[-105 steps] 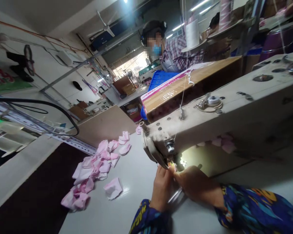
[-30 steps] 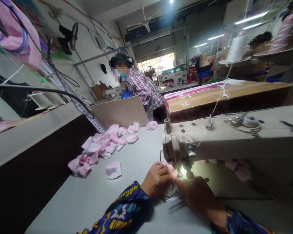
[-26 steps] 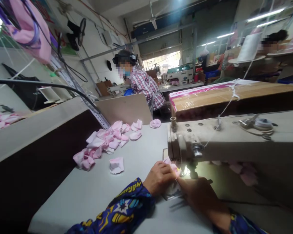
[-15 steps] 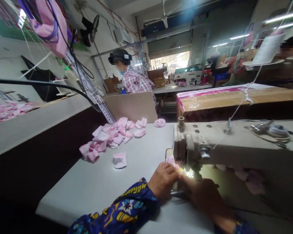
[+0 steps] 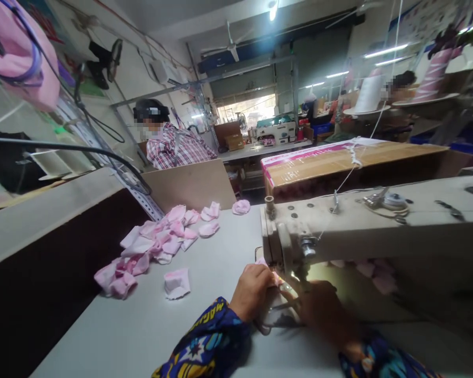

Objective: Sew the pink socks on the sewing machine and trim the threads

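My left hand is closed, with its fingertips pinching a small pink fabric piece beside the needle area of the sewing machine. From the other side my right hand reaches in under the machine head, its fingers bent and close to the same cloth. The right hand is dark and partly blurred. A slim dark object shows by its fingers; its kind I cannot make out. The machine's lamp lights the spot between both hands. A single pink piece lies left of my left hand.
A heap of pink fabric pieces lies on the left of the table. More pink pieces sit beyond the machine arm. A large carton stands behind the machine. Past an upright board is a person in a checked shirt.
The camera view has turned, moving the scene leftward. My right hand has drawn slightly down from the needle, and more of the plate below it shows. My left hand keeps its pinch on the fabric.
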Action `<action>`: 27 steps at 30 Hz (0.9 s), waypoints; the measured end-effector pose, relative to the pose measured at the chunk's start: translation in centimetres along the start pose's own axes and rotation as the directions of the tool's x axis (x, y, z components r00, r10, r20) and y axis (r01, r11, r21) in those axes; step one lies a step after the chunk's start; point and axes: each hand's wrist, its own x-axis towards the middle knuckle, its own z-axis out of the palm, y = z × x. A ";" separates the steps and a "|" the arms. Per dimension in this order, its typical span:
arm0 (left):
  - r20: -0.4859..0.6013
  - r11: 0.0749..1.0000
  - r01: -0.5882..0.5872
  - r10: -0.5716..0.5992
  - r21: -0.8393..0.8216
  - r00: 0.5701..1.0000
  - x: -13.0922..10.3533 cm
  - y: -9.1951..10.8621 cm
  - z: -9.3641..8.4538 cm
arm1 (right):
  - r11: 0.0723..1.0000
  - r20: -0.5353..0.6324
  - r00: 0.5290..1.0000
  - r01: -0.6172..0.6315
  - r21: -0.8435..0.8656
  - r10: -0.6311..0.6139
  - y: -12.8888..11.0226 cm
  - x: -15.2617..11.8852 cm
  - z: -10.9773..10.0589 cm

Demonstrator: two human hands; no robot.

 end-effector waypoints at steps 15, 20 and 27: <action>0.102 0.967 0.018 0.008 -0.255 0.995 0.5 -0.5 -2.1 | 0.987 -0.195 0.969 0.142 -0.068 -0.153 -1.5 2.0 -0.2; 0.156 0.953 -0.274 0.293 -0.130 0.943 0.7 -1.3 -2.9 | 0.974 -0.128 0.966 0.221 -0.037 -0.224 -1.1 2.1 -0.3; 0.283 0.914 -0.362 0.402 -0.183 0.871 1.0 -1.7 -2.6 | 0.914 -0.022 0.917 0.395 -0.096 -0.399 -1.2 1.5 -0.5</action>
